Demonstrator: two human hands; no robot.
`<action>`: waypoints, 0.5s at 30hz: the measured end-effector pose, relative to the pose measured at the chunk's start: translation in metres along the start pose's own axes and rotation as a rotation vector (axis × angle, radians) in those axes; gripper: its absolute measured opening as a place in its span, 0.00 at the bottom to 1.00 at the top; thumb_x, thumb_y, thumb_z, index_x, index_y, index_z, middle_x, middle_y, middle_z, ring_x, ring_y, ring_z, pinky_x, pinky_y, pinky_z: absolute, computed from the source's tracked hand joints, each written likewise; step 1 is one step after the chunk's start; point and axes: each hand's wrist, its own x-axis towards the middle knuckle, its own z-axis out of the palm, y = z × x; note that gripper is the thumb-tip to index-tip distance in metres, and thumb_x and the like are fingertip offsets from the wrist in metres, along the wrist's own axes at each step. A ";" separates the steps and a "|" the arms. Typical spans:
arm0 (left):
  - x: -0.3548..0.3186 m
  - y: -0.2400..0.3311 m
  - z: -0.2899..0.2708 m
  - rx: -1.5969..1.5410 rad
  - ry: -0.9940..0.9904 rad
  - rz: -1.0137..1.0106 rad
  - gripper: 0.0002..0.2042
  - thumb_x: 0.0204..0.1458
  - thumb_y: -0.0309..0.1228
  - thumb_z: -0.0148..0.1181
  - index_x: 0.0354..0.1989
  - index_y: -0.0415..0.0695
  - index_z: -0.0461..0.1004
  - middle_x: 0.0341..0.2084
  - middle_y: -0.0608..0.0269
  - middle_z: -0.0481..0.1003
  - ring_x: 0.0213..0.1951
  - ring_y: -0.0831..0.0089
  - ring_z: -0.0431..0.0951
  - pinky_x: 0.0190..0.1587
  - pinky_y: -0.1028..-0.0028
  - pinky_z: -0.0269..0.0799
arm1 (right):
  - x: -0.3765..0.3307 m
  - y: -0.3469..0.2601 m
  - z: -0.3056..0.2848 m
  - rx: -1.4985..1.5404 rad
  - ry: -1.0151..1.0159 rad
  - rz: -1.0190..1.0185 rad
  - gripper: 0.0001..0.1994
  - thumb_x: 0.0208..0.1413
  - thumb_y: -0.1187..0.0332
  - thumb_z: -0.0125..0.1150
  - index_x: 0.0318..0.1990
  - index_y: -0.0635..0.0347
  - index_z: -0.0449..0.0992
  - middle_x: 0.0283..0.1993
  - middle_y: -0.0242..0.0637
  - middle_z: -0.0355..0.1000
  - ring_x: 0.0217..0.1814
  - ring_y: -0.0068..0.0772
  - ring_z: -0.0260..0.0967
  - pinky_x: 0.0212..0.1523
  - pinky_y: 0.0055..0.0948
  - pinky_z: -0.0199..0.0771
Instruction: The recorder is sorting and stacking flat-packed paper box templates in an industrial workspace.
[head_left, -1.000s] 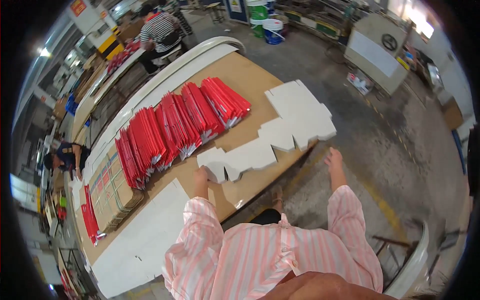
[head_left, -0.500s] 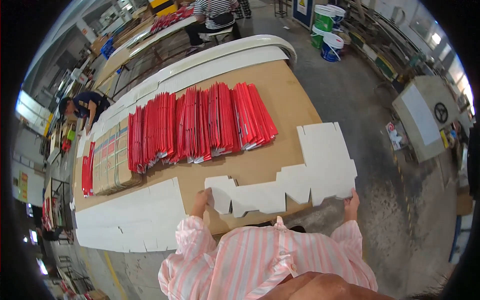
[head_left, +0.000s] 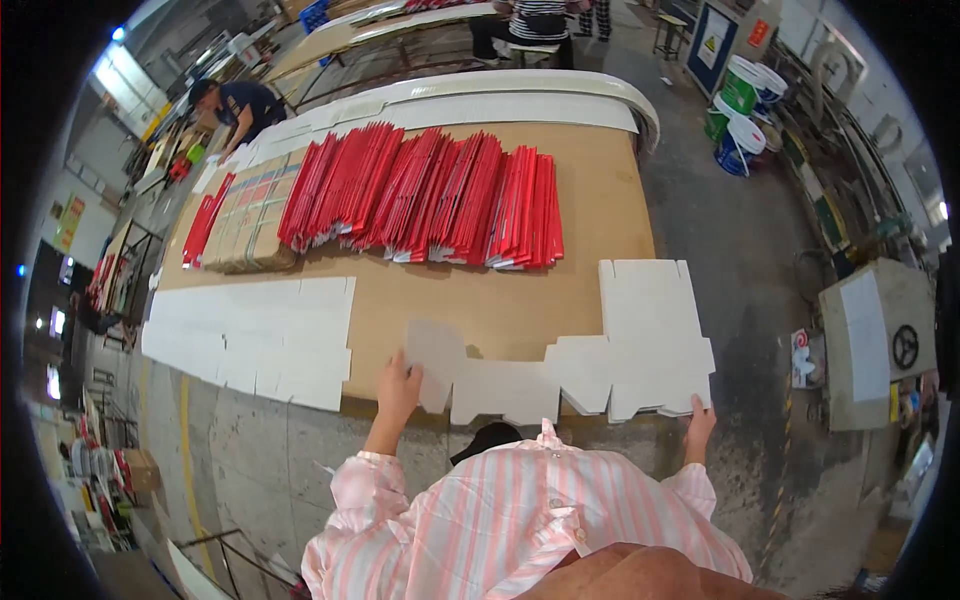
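Note:
A flat white die-cut cardboard blank [head_left: 650, 345], with notched edges and a tall panel on its right, lies along the table's near edge. Its left flap looks greyer and slightly smeared. My left hand [head_left: 397, 392] is at the outer edge of that flap, thumb and fingers closed on it. At the lower right corner, my right hand [head_left: 700, 428] grips the blank's edge, thumb on top and the other fingers largely hidden. Whether there is one sheet or a thin stack under my hands is hard to tell.
Beyond the blank, a long row of red folded card pieces [head_left: 430, 195] stands on the brown tabletop [head_left: 450, 300]. A strapped carton [head_left: 250, 225] and more white cardboard [head_left: 250, 335] are at left. A co-worker [head_left: 240, 110] bends at the far left. Buckets [head_left: 738, 145] stand at right.
The view has shifted, so the table appears squarer to me. Both hands stay at the blank's two ends. The left flap has become greyer and smeared.

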 end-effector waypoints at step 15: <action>-0.057 0.298 0.004 -0.187 -0.190 0.917 0.19 0.44 0.35 0.52 0.45 0.41 0.67 0.24 0.53 0.70 0.25 0.59 0.72 0.23 0.67 0.67 | 0.020 -0.003 -0.006 -0.078 -0.030 -0.041 0.16 0.50 0.65 0.58 0.45 0.61 0.70 0.34 0.34 0.71 0.20 0.25 0.67 0.11 0.22 0.64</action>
